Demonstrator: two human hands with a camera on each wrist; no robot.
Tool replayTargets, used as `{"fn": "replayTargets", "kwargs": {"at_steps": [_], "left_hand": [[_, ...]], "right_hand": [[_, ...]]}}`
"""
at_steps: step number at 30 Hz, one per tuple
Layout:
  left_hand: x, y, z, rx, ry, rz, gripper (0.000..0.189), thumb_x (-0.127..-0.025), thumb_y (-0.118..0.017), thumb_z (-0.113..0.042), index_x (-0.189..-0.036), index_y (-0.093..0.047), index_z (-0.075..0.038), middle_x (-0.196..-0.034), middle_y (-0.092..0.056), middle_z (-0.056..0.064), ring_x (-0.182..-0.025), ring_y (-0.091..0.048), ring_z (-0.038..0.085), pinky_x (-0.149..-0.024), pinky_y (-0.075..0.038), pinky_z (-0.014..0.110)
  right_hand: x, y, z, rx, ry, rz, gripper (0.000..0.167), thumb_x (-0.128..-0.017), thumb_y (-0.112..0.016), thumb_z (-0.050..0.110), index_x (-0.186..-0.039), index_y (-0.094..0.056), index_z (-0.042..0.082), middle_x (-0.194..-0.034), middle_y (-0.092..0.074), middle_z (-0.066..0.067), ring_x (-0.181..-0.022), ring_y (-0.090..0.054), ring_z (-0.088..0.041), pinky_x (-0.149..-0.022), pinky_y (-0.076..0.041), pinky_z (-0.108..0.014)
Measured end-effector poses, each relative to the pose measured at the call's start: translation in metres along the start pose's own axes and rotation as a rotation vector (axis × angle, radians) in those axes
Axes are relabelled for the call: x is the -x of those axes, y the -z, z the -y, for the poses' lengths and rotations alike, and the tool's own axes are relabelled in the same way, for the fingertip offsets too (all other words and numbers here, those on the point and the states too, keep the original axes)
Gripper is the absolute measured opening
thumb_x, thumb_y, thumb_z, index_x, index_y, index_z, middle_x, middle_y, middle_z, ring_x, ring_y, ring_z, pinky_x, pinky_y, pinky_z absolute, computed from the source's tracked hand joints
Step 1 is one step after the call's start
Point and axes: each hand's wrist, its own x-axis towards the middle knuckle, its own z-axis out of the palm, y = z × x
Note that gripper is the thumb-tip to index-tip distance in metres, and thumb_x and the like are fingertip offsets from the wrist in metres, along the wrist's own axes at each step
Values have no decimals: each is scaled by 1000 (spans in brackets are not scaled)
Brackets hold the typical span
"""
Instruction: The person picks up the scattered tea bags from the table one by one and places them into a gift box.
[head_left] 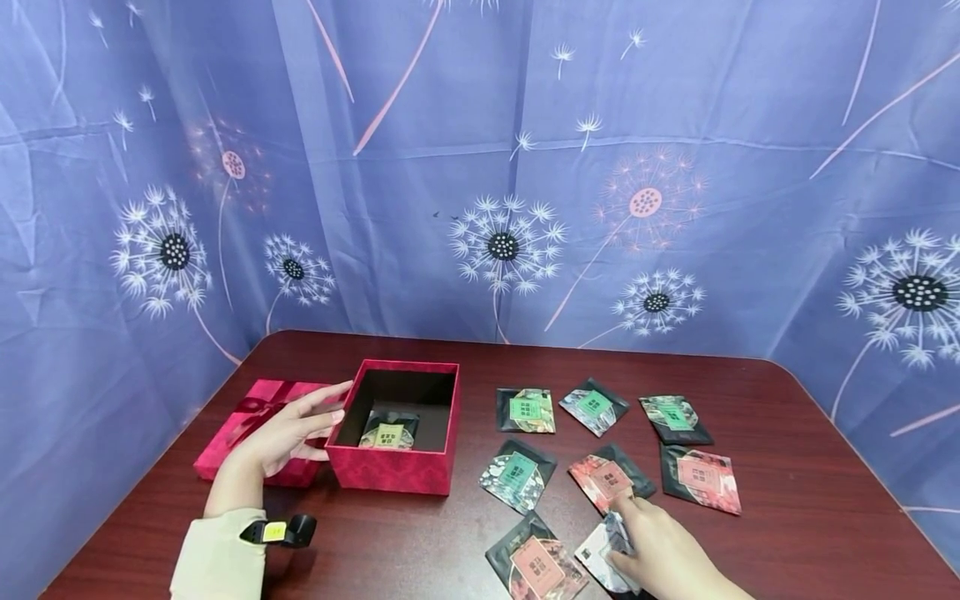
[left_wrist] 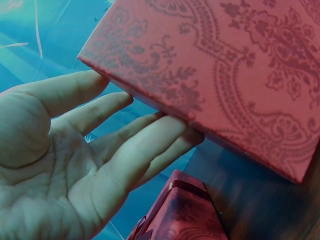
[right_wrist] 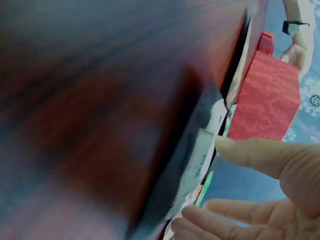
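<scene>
My left hand (head_left: 288,433) rests its extended fingertips against the left side of a red patterned box (head_left: 390,471), which stands uncovered. Inside the box lies a black sachet with a yellow label (head_left: 390,433). In the left wrist view the fingers (left_wrist: 150,145) lie along the box's edge. At the front right, my right hand (head_left: 660,542) is over a white-and-black sachet (head_left: 596,550). Its thumb and fingers are spread apart at the sachet's edges, as the right wrist view shows; the sachet (right_wrist: 192,170) is seen nearly edge-on there.
The red lid (head_left: 258,417) with a ribbon bow lies left of the box. Several sachets lie spread on the right side: green-labelled ones, such as one (head_left: 525,410) by the box, and red-labelled ones (head_left: 701,477). A blue dandelion curtain (head_left: 420,250) hangs behind the dark wooden table (head_left: 817,500).
</scene>
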Motion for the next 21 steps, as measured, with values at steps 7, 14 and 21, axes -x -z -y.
{"fn": "replayTargets", "kwargs": {"at_steps": [7,14,21], "left_hand": [[1,0,1,15,-5,8,67,-97,-53,-23,-152,-17,-10,-148,-25,31,-129,-39,46,-82,-54,51],[1,-1,1,13,-3,2,67,-97,-53,-23,-152,-17,-10,-148,-26,30,-129,-40,43,-82,-54,51],[-1,-1,0,-3,3,0,67,-97,-53,-25,-152,-18,-11,-148,-26,30,-129,-40,43,-83,-54,51]], "right_hand": [[-4,1,-8,-94,-87,129,62,-65,-84,24,-114,-61,-5,-111,-63,-20,-102,-61,-35,-85,-49,-53],[-6,2,-14,-166,-88,103,56,-62,-86,22,-109,-64,0,-99,-65,-5,-89,-61,-21,-76,-52,-41],[-7,0,-20,-210,-42,94,48,-61,-86,21,-100,-63,4,-88,-61,0,-79,-55,-15,-66,-48,-33]]}}
